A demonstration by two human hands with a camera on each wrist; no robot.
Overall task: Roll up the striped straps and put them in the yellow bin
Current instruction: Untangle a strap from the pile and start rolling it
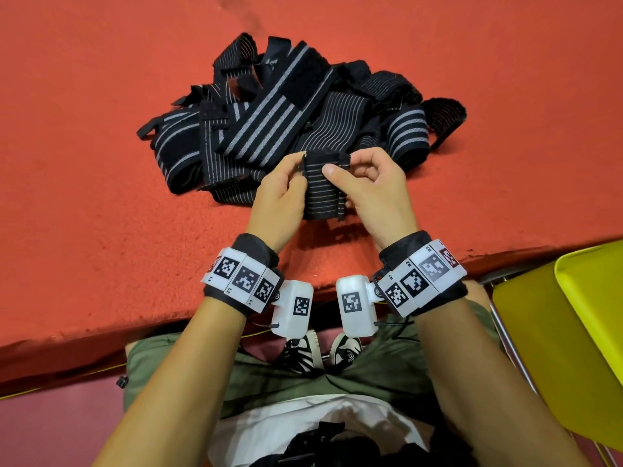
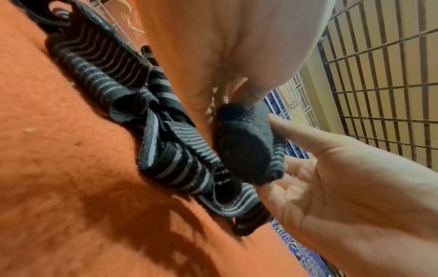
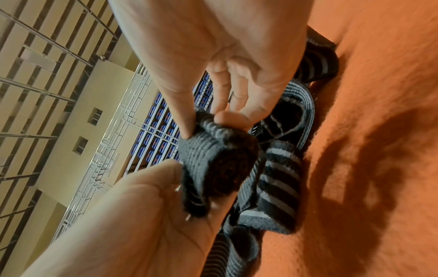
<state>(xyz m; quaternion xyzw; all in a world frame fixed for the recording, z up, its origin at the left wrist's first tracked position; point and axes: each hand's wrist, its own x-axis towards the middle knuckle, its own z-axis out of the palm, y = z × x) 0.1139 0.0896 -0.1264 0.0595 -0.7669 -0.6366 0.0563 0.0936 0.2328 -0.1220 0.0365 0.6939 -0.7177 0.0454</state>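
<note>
A heap of black straps with grey stripes (image 1: pixel 286 119) lies on the orange-red carpeted table (image 1: pixel 101 197). Just in front of the heap, both hands hold one striped strap (image 1: pixel 323 190) above the table, its upper end wound into a tight roll (image 2: pixel 244 150) (image 3: pixel 220 165). My left hand (image 1: pixel 296 176) pinches the roll's left end between thumb and fingers. My right hand (image 1: pixel 350 170) grips its right end, thumb lying across the stripes. The loose tail hangs down between my wrists. The yellow bin (image 1: pixel 573 332) stands low at the right, beyond the table's edge.
The table's near edge (image 1: pixel 337 291) runs just under my wrists, with my lap and shoes below it. A metal chair frame (image 1: pixel 505 338) borders the bin. Open carpet stretches to the left and the right of the heap.
</note>
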